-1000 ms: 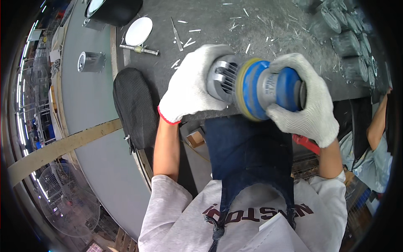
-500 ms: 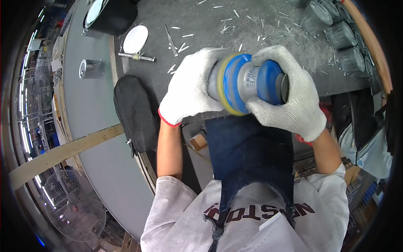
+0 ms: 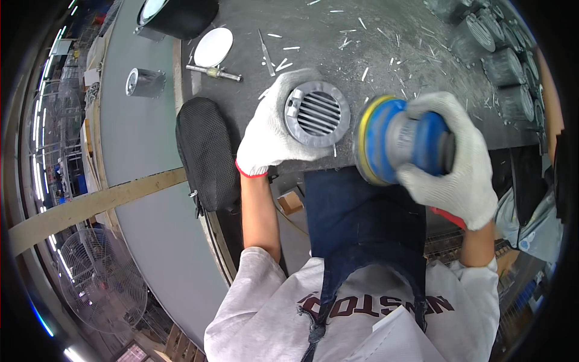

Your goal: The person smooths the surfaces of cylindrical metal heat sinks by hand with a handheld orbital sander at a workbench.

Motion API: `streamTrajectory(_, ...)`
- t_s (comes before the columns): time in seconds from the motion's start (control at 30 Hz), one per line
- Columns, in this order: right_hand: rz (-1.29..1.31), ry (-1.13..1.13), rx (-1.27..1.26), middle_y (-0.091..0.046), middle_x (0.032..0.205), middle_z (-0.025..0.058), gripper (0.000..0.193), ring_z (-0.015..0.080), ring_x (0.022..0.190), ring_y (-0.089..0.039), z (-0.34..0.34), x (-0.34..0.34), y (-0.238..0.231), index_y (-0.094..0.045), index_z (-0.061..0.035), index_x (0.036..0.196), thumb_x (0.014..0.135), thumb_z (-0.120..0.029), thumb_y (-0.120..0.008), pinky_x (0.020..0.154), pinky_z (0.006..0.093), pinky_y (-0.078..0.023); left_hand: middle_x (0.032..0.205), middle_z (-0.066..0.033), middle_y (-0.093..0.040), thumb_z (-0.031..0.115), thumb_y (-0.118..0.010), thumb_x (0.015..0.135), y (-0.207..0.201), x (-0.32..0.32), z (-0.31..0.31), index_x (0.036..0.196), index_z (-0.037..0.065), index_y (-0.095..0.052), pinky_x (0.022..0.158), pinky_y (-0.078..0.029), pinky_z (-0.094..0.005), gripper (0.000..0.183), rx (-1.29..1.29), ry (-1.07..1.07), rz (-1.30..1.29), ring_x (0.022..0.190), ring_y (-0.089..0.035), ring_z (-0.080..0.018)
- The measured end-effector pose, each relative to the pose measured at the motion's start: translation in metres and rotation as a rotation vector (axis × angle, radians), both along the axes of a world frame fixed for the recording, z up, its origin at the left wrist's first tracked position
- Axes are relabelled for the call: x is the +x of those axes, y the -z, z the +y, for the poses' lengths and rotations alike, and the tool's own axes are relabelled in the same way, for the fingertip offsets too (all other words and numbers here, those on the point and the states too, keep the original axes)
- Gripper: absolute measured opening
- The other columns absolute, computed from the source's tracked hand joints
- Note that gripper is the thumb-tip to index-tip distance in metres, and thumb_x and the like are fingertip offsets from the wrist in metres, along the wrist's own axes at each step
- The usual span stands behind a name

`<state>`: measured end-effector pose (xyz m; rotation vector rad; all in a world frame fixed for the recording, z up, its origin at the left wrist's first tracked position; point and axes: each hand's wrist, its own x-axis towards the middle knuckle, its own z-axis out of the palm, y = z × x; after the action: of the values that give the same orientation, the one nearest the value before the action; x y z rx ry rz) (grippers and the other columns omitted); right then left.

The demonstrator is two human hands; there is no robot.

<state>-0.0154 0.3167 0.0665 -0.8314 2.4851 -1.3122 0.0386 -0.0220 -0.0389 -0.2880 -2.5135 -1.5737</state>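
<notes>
My left hand (image 3: pixel 269 125), in a white knit glove with a red cuff, grips a round grey metal part (image 3: pixel 318 114) from its left side. The part's slatted face is turned up toward me, with a small lug on its rim. Gloved the same way, my right hand (image 3: pixel 455 158) is wrapped round a blue and grey disc sander (image 3: pixel 405 140) with a yellow-edged pad. The sander is tilted, its pad facing left toward the metal part, and a gap separates the two. Motion blurs the sander a little.
Similar grey metal parts (image 3: pixel 505 66) cluster at the far right of the dark worktable (image 3: pixel 386 42). Thin white slivers (image 3: pixel 345 43) lie scattered on it. Toward the left are a white disc (image 3: pixel 213 47), a thin pointed tool (image 3: pixel 265 51), a metal rod tool (image 3: pixel 214 73) and a black mesh case (image 3: pixel 205 154).
The sander has come away from the metal part and moved right and down with my right hand. My left hand has turned the part so its slatted face shows.
</notes>
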Motion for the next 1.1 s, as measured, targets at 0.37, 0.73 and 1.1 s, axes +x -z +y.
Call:
streamTrajectory(0.37,-0.014,0.238,0.034,-0.073,0.130,0.0123,0.062,0.0257,0.129,-0.073,0.088,0.013,0.014,-0.070,-0.0012,0.135,0.080,-0.022,-0.088,0.121,0.0386,-0.052,0.116,-0.0192,-0.085,0.044,-0.103,0.064,-0.080,-0.057,0.066,0.138,0.006,-0.075,0.094,-0.069,-0.0518,0.088,-0.849,0.532,-0.488,0.109,-0.086,-0.0427)
streamTrajectory(0.73,0.183,0.103,0.468,-0.085,0.099,0.0204,0.066,0.0473,0.096,-0.085,0.035,-0.024,0.004,-0.071,-0.0169,0.140,0.087,-0.051,-0.092,0.088,0.0558,-0.066,0.110,-0.0175,-0.084,0.059,-0.109,0.064,-0.064,-0.065,0.106,0.119,0.003,-0.076,0.090,-0.072,-0.0495,0.085,-1.182,0.341,-0.343,0.111,-0.086,-0.0424)
streamTrajectory(1.1,0.272,-0.063,0.559,-0.085,0.097,0.0210,0.059,0.0468,0.092,-0.085,-0.006,-0.045,0.003,-0.072,-0.0146,0.131,0.085,-0.047,-0.089,0.084,0.0568,-0.067,0.111,-0.0169,-0.082,0.048,-0.107,0.063,-0.049,-0.048,0.101,0.120,0.004,-0.076,0.094,-0.070,-0.0510,0.078,-1.021,0.242,-0.231,0.107,-0.085,-0.0403)
